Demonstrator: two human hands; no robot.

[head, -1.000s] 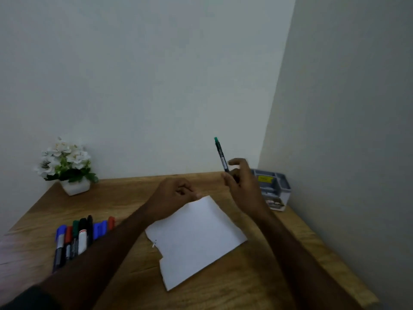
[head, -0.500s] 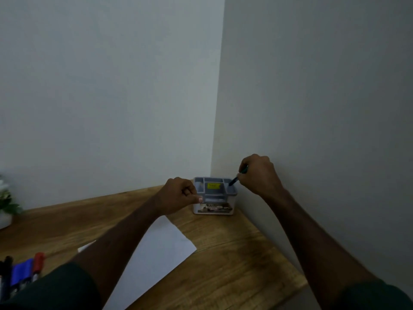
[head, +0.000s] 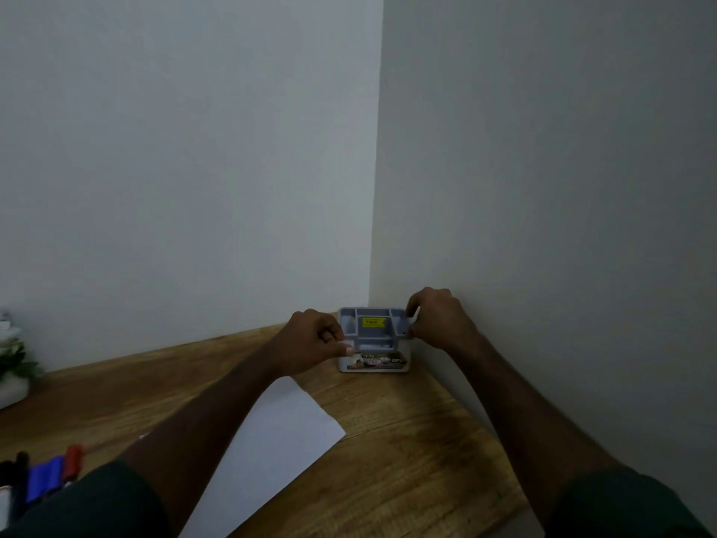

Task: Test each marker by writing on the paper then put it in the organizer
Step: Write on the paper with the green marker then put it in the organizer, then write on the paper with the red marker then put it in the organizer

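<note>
Both hands at the organizer [head: 373,339] in the worktop [head: 407,440] corner. Left hand [head: 314,341] fingers clenched at its left edge. Right hand [head: 438,318] fingers curled at the right rim; grasp unclear.

My grey plastic organizer [head: 372,335] carries a yellow label inside and a printed picture strip on its white base. The brown wood-grain worktop [head: 407,440] shows darker streaks under my plain white sheet of paper [head: 279,432]. At my left lie blue, red and black markers [head: 42,475]. My dark green sleeves [head: 628,506] are unpatterned.
</note>
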